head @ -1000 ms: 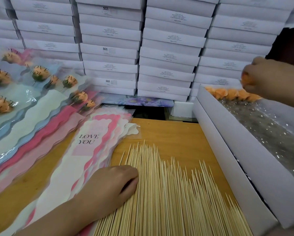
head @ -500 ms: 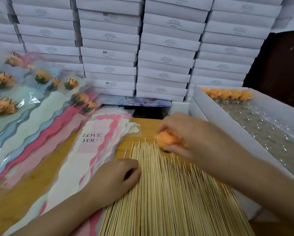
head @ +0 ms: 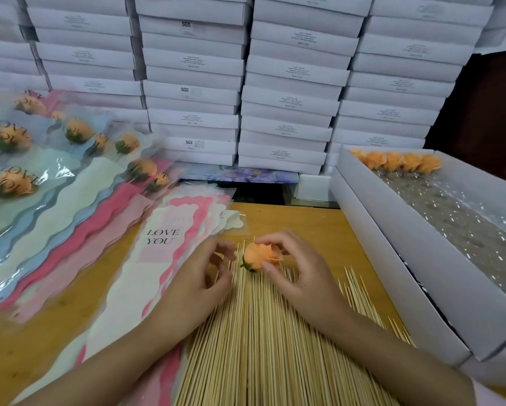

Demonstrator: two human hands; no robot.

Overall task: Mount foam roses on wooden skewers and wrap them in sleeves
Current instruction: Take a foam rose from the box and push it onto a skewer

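so the peach-orange foam rose head (head: 259,255), little green base at its left end, is lying sideways, pinched in the right hand (head: 300,272) just over the tips of the pale wooden skewer pile (head: 260,341). left hand (head: 200,278) is curled right beside it, can't tell if it's got a skewer. pink-and-white LOVE YOU sleeves (head: 170,247) lie just left

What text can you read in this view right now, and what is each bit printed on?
"LOVE YOU": on the top loose sleeve.
"LOVE YOU": upside down from here, on the wrapped sleeves at left.
"SGS": on the ends of several stacked white boxes.
The small printed labels on the other box ends: too small to read.
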